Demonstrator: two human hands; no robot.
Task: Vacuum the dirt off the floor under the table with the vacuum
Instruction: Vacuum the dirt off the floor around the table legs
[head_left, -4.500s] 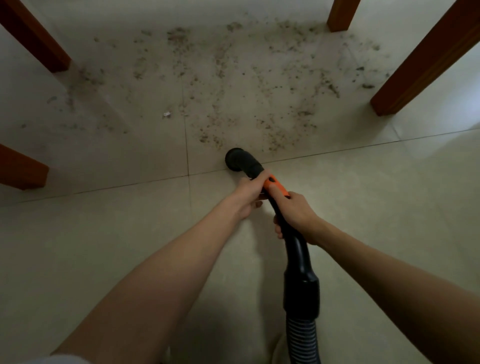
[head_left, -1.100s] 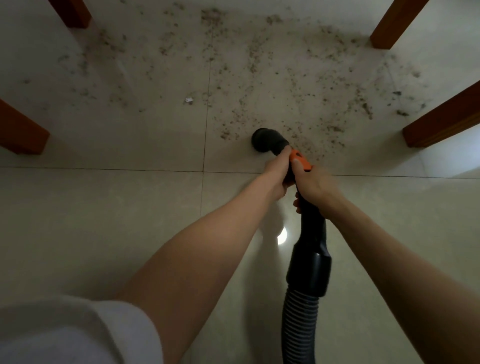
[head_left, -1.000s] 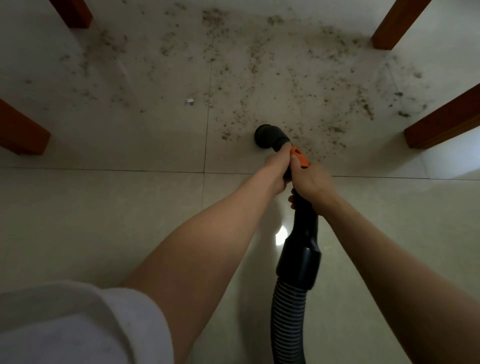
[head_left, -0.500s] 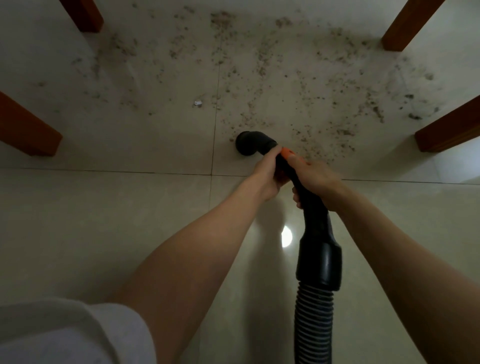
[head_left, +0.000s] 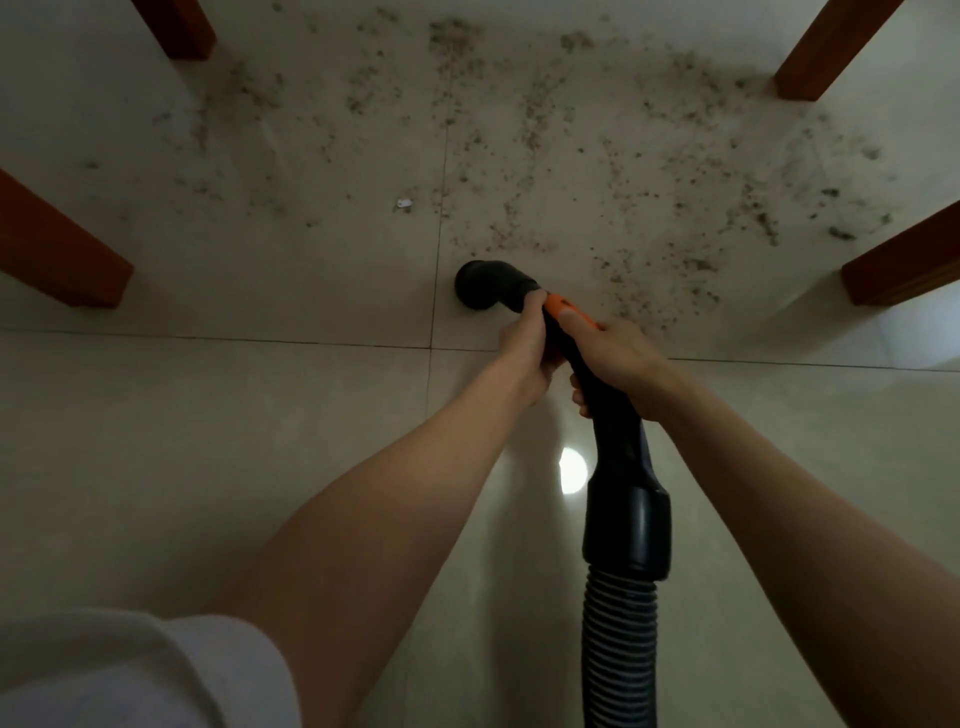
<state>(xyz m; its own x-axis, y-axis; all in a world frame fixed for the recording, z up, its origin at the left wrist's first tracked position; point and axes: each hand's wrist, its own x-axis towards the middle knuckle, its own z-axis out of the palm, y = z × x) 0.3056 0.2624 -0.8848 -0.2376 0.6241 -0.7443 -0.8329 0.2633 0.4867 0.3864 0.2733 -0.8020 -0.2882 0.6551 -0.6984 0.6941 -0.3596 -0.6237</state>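
You have the vacuum wand (head_left: 605, 410) in both hands just right of the frame's centre. Your left hand (head_left: 527, 351) wraps its fingers round the black tube just behind the bent nozzle (head_left: 485, 286), and your right hand (head_left: 621, 361) clenches the tube a little lower, its thumb lying along the orange slider (head_left: 563, 309).

Expect the wand to handle as a stiff, fairly light plastic pipe; the ribbed hose (head_left: 618, 644) trailing to the bottom edge looks flexible and will likely tug sideways as you sweep. Where you hold it now, close to the nozzle, should give good control; the smooth plastic could twist in a loose grip, so keep both hands firm.

The long axis runs from the lower centre-right of the frame up and to the left, and the nozzle's mouth turns down to the tiled floor (head_left: 234, 467), sitting just right of the vertical grout line.

The dirt (head_left: 597, 171) spreads across the upper half, between the 4 wooden table legs (head_left: 826, 47), thickest toward the upper right; a small pale scrap (head_left: 402, 203) lies near upper centre. Most of it is not yet picked up.
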